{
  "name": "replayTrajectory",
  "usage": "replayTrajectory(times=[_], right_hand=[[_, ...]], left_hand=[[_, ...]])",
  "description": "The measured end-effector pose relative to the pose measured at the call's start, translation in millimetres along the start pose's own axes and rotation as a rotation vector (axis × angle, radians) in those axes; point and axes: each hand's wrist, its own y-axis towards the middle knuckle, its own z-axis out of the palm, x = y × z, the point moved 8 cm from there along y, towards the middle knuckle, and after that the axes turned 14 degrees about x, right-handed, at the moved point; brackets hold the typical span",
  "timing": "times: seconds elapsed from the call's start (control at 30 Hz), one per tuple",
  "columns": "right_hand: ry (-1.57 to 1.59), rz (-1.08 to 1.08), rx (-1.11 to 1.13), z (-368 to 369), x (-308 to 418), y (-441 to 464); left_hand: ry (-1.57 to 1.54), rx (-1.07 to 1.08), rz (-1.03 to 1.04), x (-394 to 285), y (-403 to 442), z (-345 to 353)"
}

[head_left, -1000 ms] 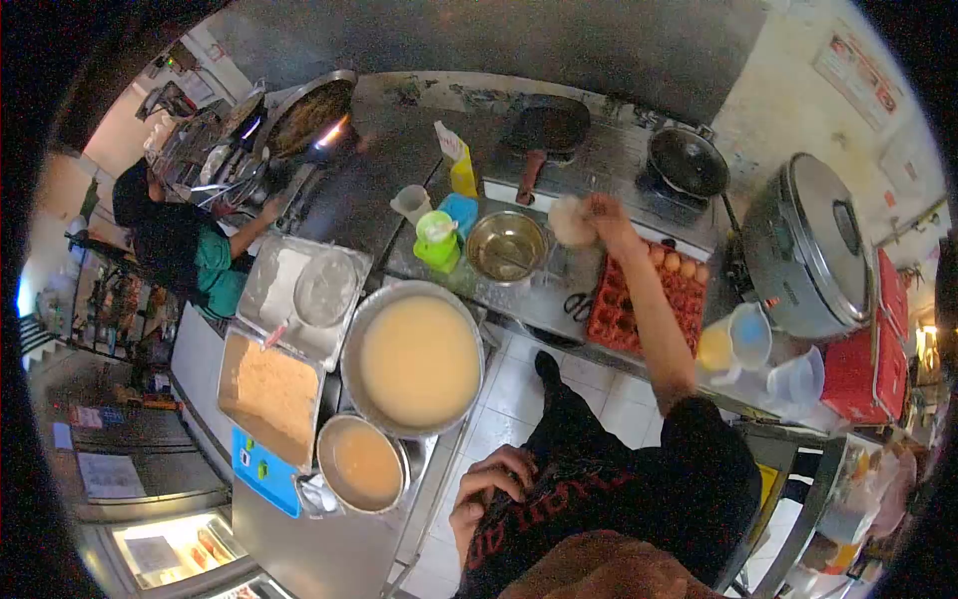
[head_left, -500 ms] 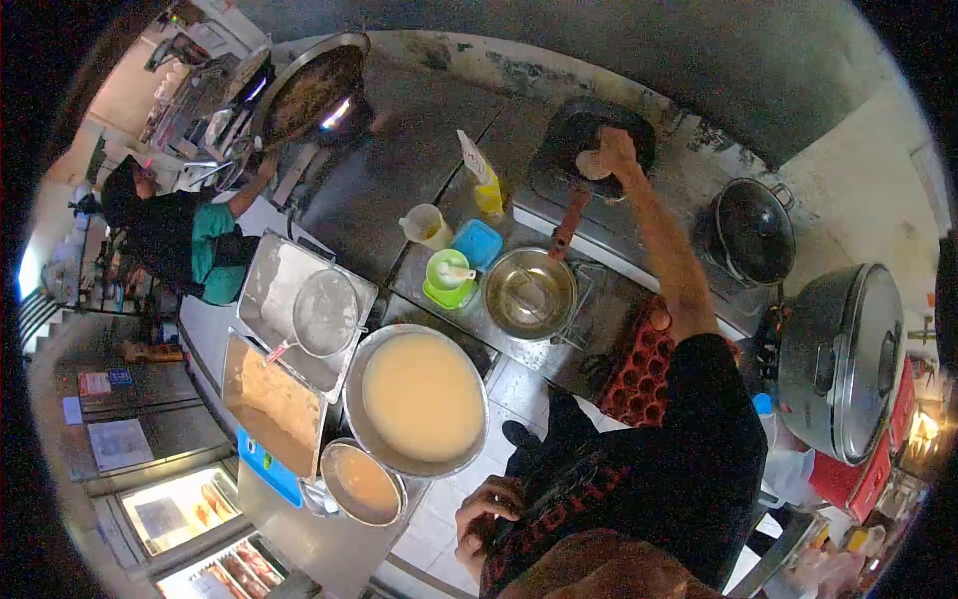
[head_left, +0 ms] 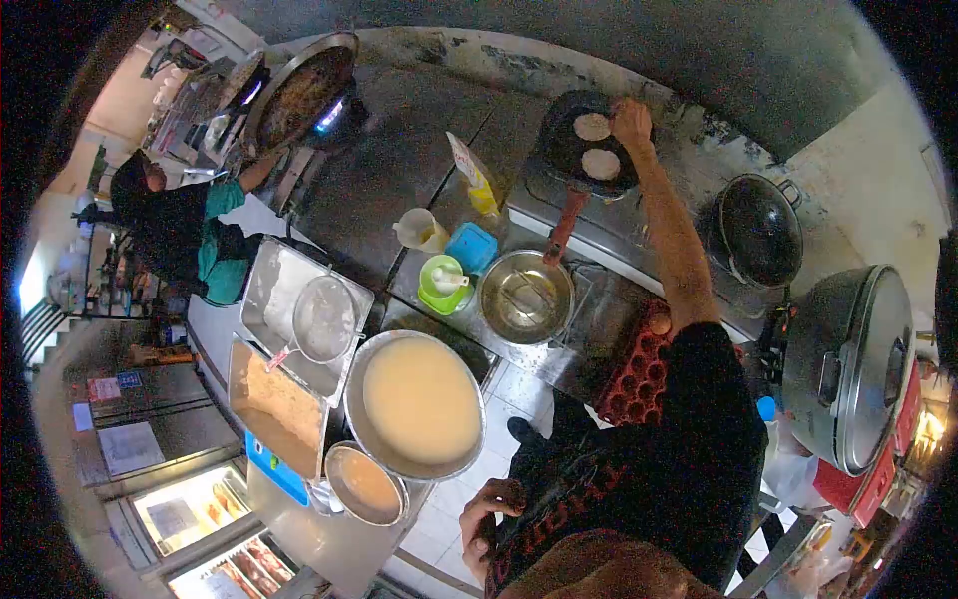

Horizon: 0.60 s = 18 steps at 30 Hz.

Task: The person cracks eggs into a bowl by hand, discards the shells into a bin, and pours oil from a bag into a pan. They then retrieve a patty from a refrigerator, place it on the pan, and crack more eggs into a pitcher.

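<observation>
My right hand [head_left: 631,122] reaches over the right edge of a dark square pan [head_left: 561,150] on the stove, with its fingers drawn together. Whether anything is between them is too small to tell. Two pale round patties lie in the pan: one [head_left: 592,127] beside my fingertips, the other [head_left: 601,165] nearer to the red-brown handle [head_left: 567,228]. My left hand [head_left: 489,514] is by the front of my dark shirt, fingers curled, and what it holds, if anything, is hidden.
A steel bowl [head_left: 526,298], green container [head_left: 445,285] and red egg tray [head_left: 635,374] stand nearer me. A big pot of pale batter [head_left: 420,399] is at centre left. A wok [head_left: 758,232] and large cooker [head_left: 833,369] stand right. A co-worker [head_left: 170,215] stands at far left.
My right hand has moved from the egg tray side to the pan. The pale round it carried is now in the pan, where two patties show. The view has shifted.
</observation>
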Motion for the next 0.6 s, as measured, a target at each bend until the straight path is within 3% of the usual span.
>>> replayTrajectory(times=[0.07, 0.23, 0.33, 0.5, 0.6], right_hand=[[0.099, 0.067, 0.594, -46, 26, -2], [0.431, 0.064, 0.669, -20, 52, -45], [0.399, 0.054, 0.648, -44, 74, -34], [0.24, 0.246, 0.551, -39, 68, 5], [0.265, 0.212, 0.536, -37, 64, 13]], left_hand=[[0.013, -0.007, -0.013, 1, -4, -1], [0.025, -0.02, -0.036, 5, -13, 5], [0.066, 0.043, -0.008, 3, -10, 13], [0.069, 0.027, -0.037, 6, -15, 20], [0.073, 0.025, -0.063, 6, -22, 22]])
